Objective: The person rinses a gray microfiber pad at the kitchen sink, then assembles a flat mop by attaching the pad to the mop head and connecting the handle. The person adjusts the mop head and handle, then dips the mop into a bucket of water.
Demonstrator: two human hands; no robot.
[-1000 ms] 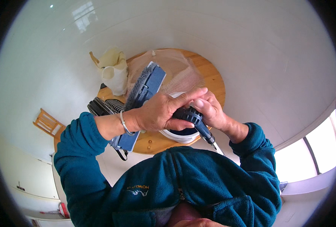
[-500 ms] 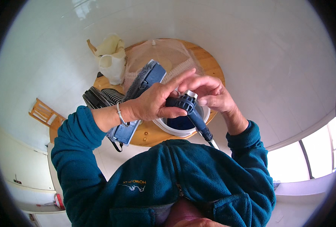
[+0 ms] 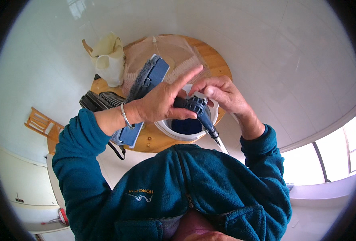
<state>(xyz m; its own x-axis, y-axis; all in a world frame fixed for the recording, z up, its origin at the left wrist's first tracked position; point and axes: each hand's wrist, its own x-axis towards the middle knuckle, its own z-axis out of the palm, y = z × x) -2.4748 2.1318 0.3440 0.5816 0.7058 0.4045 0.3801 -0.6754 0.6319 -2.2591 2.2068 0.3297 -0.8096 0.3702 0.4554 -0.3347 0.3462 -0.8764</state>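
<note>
Above the round table I hold a mop-like cleaner by its dark ribbed joint. My left hand is closed round that joint between thumb and palm, with the index finger stretched out. The fingertips of my right hand are bent at the small pale metallic piece on top of the joint. From there a dark handle and thin pole run down toward my jacket. The cleaner's long blue head with a grey fuzzy strip slants beyond my left wrist, partly hidden by my left hand and forearm.
A white bucket with a dark blue inside stands under my hands. On the wooden table lie a pinkish mesh food cover, a cream bag and a black ribbed object. A wooden chair stands at left.
My right fingers have drawn in, with the thumb now over the pale piece. My left index finger points up more. The table and things on it sit slightly further left and up in view.
</note>
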